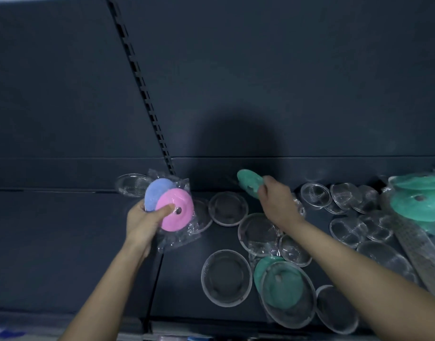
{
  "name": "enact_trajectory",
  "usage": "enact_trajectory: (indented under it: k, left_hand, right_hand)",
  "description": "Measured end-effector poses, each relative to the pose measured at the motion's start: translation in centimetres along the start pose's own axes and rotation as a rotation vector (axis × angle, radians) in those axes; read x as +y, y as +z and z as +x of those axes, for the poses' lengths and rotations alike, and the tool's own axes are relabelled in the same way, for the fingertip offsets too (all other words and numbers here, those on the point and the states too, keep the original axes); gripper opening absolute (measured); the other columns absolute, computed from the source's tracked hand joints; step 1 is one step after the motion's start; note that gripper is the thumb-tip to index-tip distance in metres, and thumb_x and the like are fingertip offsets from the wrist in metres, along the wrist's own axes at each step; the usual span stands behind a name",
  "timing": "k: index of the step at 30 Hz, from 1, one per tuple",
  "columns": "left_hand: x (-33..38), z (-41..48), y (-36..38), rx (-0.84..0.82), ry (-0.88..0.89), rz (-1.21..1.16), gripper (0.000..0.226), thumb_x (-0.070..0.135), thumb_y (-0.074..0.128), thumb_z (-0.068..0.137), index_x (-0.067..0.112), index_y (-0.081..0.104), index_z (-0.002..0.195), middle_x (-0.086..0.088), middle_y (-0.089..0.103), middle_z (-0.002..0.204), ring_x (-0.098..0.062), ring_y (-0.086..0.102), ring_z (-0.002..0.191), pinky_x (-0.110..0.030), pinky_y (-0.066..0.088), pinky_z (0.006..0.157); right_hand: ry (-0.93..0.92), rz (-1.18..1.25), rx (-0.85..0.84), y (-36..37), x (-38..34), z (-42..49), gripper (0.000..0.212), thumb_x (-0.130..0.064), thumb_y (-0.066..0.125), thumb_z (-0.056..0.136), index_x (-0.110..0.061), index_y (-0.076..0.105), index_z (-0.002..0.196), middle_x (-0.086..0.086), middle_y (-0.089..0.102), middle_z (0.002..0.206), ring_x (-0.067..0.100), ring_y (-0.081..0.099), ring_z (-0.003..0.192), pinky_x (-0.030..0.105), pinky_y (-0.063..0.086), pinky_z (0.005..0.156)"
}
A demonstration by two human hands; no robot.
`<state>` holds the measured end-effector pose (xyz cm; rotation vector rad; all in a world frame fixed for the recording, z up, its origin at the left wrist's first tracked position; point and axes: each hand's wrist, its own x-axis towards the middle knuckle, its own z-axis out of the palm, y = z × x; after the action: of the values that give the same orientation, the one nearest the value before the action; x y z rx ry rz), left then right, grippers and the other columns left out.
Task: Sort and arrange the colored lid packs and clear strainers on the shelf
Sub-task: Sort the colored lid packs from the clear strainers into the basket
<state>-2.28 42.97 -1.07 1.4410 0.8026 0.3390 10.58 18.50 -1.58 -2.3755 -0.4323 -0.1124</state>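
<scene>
The left hand (142, 223), forearm in from seven o'clock, grips a clear pack of blue and pink lids (173, 207), thumb on the pink one. The right hand (275, 200), arm from five o'clock, pinches a green lid (249, 183) at its eleven o'clock, above clear strainers (226, 276) scattered across the shelf (63, 242).
</scene>
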Motion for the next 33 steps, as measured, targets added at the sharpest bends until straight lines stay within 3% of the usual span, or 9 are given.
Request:
enact_trajectory:
  k: [3,8,12,17,21,23,28,30,33]
  left_hand:
    - [0.5,0.5,-0.2,-0.027,0.004,0.028,0.039,0.009,0.086,0.059,0.01,0.067,0.093,-0.013,0.071,0.089,-0.032,0.066,0.08,-0.058,0.055,0.077]
    - [-0.6,-0.8,1.4,-0.154,-0.002,-0.001,0.03,0.006,0.081,0.068,0.007,0.067,0.095,-0.011,0.072,0.088,-0.024,0.066,0.078,-0.032,0.053,0.064]
    - [-1.1,-1.9,2.7,-0.209,-0.009,-0.035,0.032,0.01,0.081,0.066,0.01,0.067,0.094,-0.01,0.073,0.09,-0.027,0.069,0.085,-0.041,0.055,0.075]
    - [-0.3,-4.0,5.4,-0.269,-0.067,-0.204,0.026,0.002,0.065,0.085,0.01,0.06,0.109,-0.012,0.071,0.103,-0.03,0.069,0.093,-0.045,0.057,0.08]
    - [-0.1,-5.8,7.6,-0.342,-0.042,-0.283,0.029,0.017,0.063,0.088,0.01,0.062,0.116,-0.009,0.072,0.106,-0.026,0.069,0.097,-0.041,0.058,0.077]
    - [0.0,-6.6,8.1,-0.379,-0.011,-0.294,0.03,0.026,0.059,0.09,0.01,0.063,0.115,-0.009,0.072,0.107,-0.026,0.069,0.096,-0.038,0.059,0.072]
    - [-0.8,-7.4,8.9,-0.412,-0.023,-0.194,0.03,-0.001,0.067,0.081,0.006,0.064,0.11,-0.013,0.072,0.1,-0.03,0.071,0.089,-0.042,0.06,0.071]
    - [-1.3,-7.6,9.0,-0.378,-0.029,-0.172,0.032,-0.002,0.071,0.077,0.008,0.066,0.107,-0.011,0.073,0.098,-0.031,0.071,0.089,-0.045,0.059,0.074]
    - [-1.9,-7.9,8.7,-0.279,-0.019,-0.142,0.028,0.002,0.074,0.075,0.017,0.069,0.099,-0.005,0.074,0.094,-0.027,0.071,0.088,-0.046,0.058,0.075]
  right_hand:
    - [0.03,0.175,0.0,-0.7,-1.2,-0.4,0.022,-0.005,0.045,0.092,-0.011,0.043,0.072,-0.002,0.046,0.06,0.016,0.042,0.056,0.028,0.023,0.053]
    - [0.399,0.644,-0.059,-1.0,-2.3,-0.4,0.009,-0.009,0.052,0.076,-0.011,0.061,0.079,0.014,0.063,0.082,0.032,0.063,0.083,0.041,0.056,0.07]
    - [0.595,0.941,-0.208,-2.9,-2.5,-1.0,0.018,0.012,0.048,0.085,-0.002,0.059,0.087,0.021,0.064,0.092,0.033,0.065,0.087,0.039,0.059,0.064]
    - [0.597,1.057,-0.291,-3.4,-2.7,-2.7,0.013,0.008,0.051,0.088,0.0,0.062,0.088,0.014,0.069,0.083,0.021,0.068,0.073,0.028,0.055,0.054]
    - [0.534,0.888,-0.232,-2.8,-2.6,-4.0,0.014,0.003,0.056,0.087,-0.004,0.064,0.078,0.012,0.067,0.082,0.023,0.065,0.078,0.033,0.055,0.065]
    - [0.521,0.838,-0.182,-3.1,-2.4,-4.6,0.016,0.003,0.057,0.087,-0.005,0.062,0.073,0.011,0.065,0.081,0.02,0.063,0.076,0.027,0.053,0.059]
    - [0.453,0.77,-0.152,-4.1,-1.9,-6.2,0.014,0.001,0.061,0.086,-0.007,0.063,0.074,0.006,0.062,0.072,0.014,0.058,0.062,0.021,0.047,0.05]
    - [0.368,0.56,-0.147,-4.4,-1.1,-6.7,0.005,-0.009,0.065,0.085,-0.011,0.067,0.081,0.004,0.065,0.077,0.014,0.059,0.067,0.025,0.049,0.059]
    - [0.276,0.105,-0.264,-5.5,0.3,-8.0,0.027,-0.035,0.07,0.08,-0.015,0.065,0.098,-0.001,0.066,0.089,0.014,0.06,0.083,0.028,0.046,0.073]
